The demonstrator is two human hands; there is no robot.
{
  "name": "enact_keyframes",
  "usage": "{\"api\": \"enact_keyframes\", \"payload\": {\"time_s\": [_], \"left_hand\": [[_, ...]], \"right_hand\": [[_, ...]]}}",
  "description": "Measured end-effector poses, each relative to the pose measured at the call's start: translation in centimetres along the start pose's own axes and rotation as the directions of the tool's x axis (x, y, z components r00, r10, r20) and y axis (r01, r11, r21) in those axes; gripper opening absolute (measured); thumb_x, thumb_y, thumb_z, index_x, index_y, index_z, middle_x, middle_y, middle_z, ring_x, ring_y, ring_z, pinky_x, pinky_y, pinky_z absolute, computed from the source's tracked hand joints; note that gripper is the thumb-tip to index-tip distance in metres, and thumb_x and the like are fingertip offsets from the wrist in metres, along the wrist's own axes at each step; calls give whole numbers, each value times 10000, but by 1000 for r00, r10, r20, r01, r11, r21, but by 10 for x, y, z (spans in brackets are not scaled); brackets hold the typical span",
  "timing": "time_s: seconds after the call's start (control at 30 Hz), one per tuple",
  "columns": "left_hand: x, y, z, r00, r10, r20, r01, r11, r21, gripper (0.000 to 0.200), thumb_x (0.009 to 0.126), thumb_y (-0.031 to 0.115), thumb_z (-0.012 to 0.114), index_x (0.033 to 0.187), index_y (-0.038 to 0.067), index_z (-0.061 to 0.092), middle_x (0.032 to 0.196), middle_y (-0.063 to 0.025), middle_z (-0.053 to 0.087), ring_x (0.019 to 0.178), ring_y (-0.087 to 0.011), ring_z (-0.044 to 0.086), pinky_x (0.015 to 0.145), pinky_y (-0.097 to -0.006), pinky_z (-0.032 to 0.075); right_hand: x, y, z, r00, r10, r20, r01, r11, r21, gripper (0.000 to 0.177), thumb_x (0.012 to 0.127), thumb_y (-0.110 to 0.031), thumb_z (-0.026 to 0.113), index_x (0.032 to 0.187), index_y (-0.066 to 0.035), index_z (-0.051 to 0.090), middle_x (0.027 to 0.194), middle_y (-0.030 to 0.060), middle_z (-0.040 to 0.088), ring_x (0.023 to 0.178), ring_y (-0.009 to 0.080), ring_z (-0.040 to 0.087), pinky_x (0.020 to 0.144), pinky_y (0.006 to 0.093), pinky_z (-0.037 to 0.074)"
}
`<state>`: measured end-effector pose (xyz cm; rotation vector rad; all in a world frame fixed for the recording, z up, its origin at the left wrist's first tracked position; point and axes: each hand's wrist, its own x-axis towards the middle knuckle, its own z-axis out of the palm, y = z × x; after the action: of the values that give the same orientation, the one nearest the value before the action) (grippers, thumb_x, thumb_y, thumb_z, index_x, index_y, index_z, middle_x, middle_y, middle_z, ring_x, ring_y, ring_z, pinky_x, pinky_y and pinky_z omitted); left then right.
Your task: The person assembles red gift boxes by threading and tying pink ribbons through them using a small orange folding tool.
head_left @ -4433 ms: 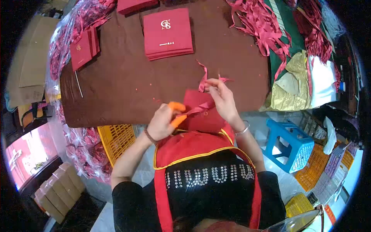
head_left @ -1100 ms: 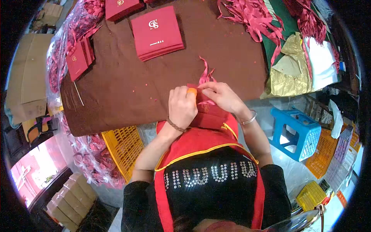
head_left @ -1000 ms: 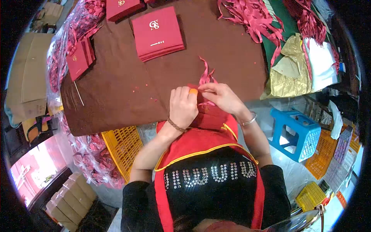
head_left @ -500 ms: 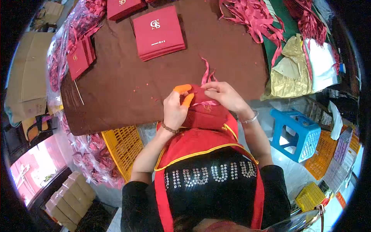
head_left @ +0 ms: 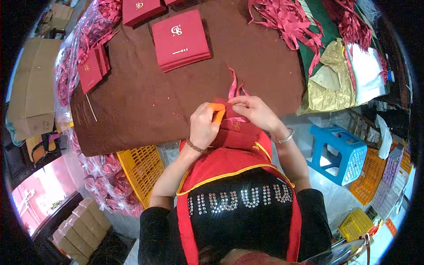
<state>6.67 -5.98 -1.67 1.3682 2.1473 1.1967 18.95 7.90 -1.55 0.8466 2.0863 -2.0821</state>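
Note:
A dark red pouch [head_left: 236, 126] with a gold logo lies over my lap at the table's near edge. Orange covers sit on the thumb and index finger of my left hand [head_left: 204, 126], which pinches at the pouch's upper edge. My right hand [head_left: 256, 111], with a silver bracelet on the wrist, has its fingers closed on the same edge from the other side. Pink ribbon [head_left: 233, 84] trails from between the hands onto the brown cloth, and another strand crosses the pouch. The fingertips hide exactly what is pinched.
A stack of red pouches [head_left: 181, 39] lies on the brown-covered table [head_left: 132, 106]. Loose pink ribbons [head_left: 287, 26] lie at the back right, near gold wrapping [head_left: 329, 88]. A blue stool [head_left: 338, 152] stands to the right, and a yellow crate [head_left: 141, 172] below the table at left.
My left thumb and index finger have come together and moved slightly right, nearer the right fingertips. My right hand has shifted slightly downward.

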Motion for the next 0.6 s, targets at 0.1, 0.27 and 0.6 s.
{"api": "enact_keyframes", "payload": {"time_s": [0.1, 0.27, 0.6], "left_hand": [[2, 0, 1, 1000, 1, 6, -1, 1000, 4, 92, 725, 4, 614, 813, 2, 587, 783, -139, 603, 698, -255, 600, 610, -302, 467], [7, 8, 0, 996, 75, 45, -81, 986, 148, 70, 702, -6, 587, 768, 4, 567, 722, -157, 565, 662, -309, 565, 586, -360, 457], [-1, 6, 6, 908, 412, 76, -406, 821, 402, 154, 667, 51, 519, 801, -21, 542, 740, -135, 515, 682, -276, 511, 617, -361, 412]], "right_hand": [[0, 1, 1, 997, -63, -39, 62, 997, -41, 253, 839, -130, 523, 1051, 0, 569, 750, -8, 556, 694, 56, 475, 625, 212, 399], [-5, -6, 6, 990, -100, -102, 74, 969, -235, 260, 823, -213, 513, 1011, -55, 597, 890, 154, 621, 835, 297, 595, 751, 363, 455], [-1, -1, 3, 1000, 2, -12, -2, 999, 42, 250, 832, -162, 510, 1031, -35, 592, 879, 124, 633, 778, 168, 602, 687, 282, 471]]}}
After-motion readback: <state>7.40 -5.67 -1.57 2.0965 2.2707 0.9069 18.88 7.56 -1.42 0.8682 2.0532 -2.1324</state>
